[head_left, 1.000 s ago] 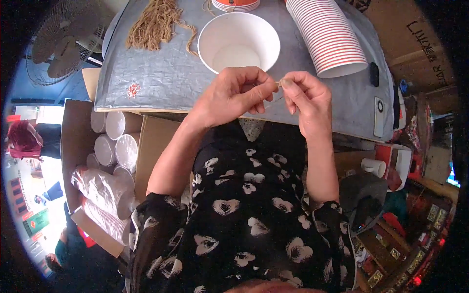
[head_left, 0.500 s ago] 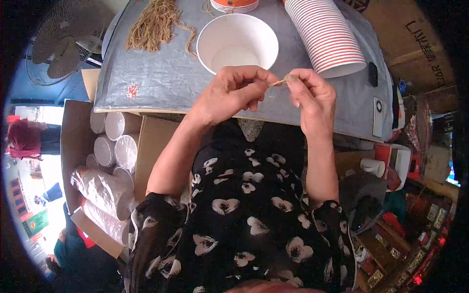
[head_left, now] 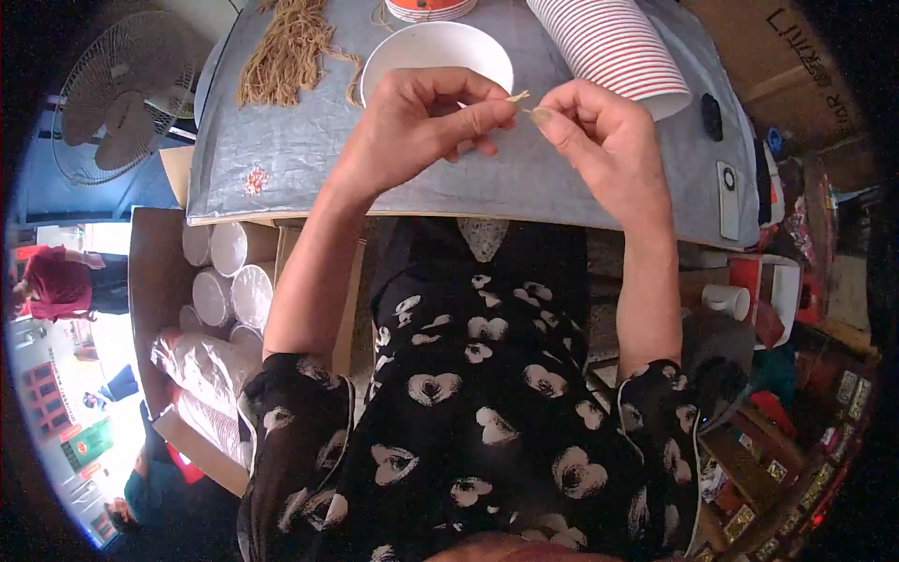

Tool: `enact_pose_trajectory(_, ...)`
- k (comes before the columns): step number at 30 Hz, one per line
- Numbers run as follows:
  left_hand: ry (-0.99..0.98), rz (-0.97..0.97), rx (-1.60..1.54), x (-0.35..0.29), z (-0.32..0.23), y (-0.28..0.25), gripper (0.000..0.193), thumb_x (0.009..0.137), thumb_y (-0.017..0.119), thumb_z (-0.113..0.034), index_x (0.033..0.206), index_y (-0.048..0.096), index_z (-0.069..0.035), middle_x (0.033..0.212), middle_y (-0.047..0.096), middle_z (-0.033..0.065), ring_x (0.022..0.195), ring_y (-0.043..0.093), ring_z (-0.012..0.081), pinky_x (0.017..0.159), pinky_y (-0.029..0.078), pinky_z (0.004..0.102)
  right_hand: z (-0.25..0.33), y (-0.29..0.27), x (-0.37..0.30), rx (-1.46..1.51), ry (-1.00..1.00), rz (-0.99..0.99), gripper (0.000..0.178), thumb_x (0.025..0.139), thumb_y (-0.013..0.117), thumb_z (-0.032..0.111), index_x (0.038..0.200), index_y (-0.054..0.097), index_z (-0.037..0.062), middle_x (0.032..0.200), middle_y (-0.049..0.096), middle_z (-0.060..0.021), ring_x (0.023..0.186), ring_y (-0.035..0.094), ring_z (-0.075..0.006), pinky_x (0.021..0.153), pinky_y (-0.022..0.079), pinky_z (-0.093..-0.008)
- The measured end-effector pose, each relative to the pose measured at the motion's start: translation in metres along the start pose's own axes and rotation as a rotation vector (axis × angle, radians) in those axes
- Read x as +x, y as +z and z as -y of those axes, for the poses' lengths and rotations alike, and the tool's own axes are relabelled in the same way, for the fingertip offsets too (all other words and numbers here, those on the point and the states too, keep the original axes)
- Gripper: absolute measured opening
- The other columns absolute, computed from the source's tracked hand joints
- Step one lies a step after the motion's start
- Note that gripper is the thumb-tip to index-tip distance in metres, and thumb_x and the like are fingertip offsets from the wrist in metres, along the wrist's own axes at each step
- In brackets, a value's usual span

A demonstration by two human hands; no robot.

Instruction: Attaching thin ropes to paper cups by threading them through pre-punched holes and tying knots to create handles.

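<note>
A thin tan string point(head_left: 518, 97) is pinched between thumb and forefinger of my left hand point(head_left: 417, 126), its end sticking up past the fingertips. Close beside it, my right hand point(head_left: 607, 140) has thumb and forefinger pressed together, with a short bit of string point(head_left: 528, 110) reaching to its tips. Both hands are over the near part of the grey-covered table point(head_left: 309, 155). Behind my left hand stands a large white paper bucket point(head_left: 440, 45), partly hidden by that hand. A bundle of tan strings point(head_left: 286, 51) lies at the far left, one strand trailing toward the bucket.
A long stack of nested paper buckets point(head_left: 613, 47) lies at the far right, and an orange bucket point(head_left: 431, 9) stands behind. Small red-and-white bits point(head_left: 256, 180) sit at left. An open carton point(head_left: 154, 272) holds more buckets below. Near the right edge is a phone-like object point(head_left: 728, 199).
Both hands have moved farther out over the table, and their fingertips are now closer to the white bucket's near side. The string's end now points up from the left fingertips.
</note>
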State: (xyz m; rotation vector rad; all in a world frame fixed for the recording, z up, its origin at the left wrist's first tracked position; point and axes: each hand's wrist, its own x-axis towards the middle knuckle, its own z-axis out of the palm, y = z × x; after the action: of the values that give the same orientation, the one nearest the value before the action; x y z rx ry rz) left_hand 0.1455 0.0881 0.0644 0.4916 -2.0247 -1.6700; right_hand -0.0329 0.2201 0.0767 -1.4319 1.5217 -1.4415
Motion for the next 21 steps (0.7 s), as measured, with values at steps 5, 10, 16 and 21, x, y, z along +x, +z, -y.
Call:
enact_pose_trajectory(5,0.007,-0.055,0.114,-0.006,0.003,0.008,0.016,0.091,0.074,-0.017,0.098,0.076,-0.003,0.072,0.07,0.0003,0.061,0.065,0.0061,0.051,0.048,0.02,0.005,-0.01,-0.005,0.113,0.018,0.01,0.016,0.095,0.067,0.015,0.093,0.066,-0.0003,0.071,0.059,0.0031,0.062,0.049,-0.002,0.054,0.037,-0.0173)
enact_pose_trajectory(10,0.045,-0.248,0.285,-0.016,0.028,0.016,0.012,0.086,0.076,-0.013,0.095,0.077,-0.004,0.074,0.073,0.0054,0.057,0.065,0.0079,0.05,0.049,0.0238,0.013,-0.02,-0.015,0.434,-0.004,-0.151,0.014,0.093,0.065,0.011,0.097,0.065,-0.0027,0.071,0.055,0.0018,0.056,0.043,-0.0041,0.05,0.032,-0.0197)
enact_pose_trajectory(16,0.135,-0.4,0.608,-0.028,0.033,0.024,0.013,0.085,0.075,-0.016,0.095,0.078,-0.009,0.088,0.075,0.0103,0.07,0.072,0.0242,0.064,0.056,0.0342,0.025,-0.031,-0.031,0.505,-0.11,-0.24,0.013,0.094,0.062,0.008,0.099,0.063,-0.0038,0.072,0.052,0.0001,0.056,0.038,-0.0046,0.05,0.031,-0.0214)
enact_pose_trajectory(21,0.132,-0.395,0.798,-0.031,0.035,0.025,0.017,0.086,0.074,-0.026,0.092,0.078,-0.01,0.09,0.074,0.0102,0.076,0.073,0.0278,0.067,0.057,0.0384,0.017,-0.039,-0.038,0.439,-0.161,-0.289,0.021,0.1,0.055,0.013,0.109,0.059,-0.0047,0.072,0.043,0.0012,0.057,0.033,-0.0045,0.054,0.028,-0.0214)
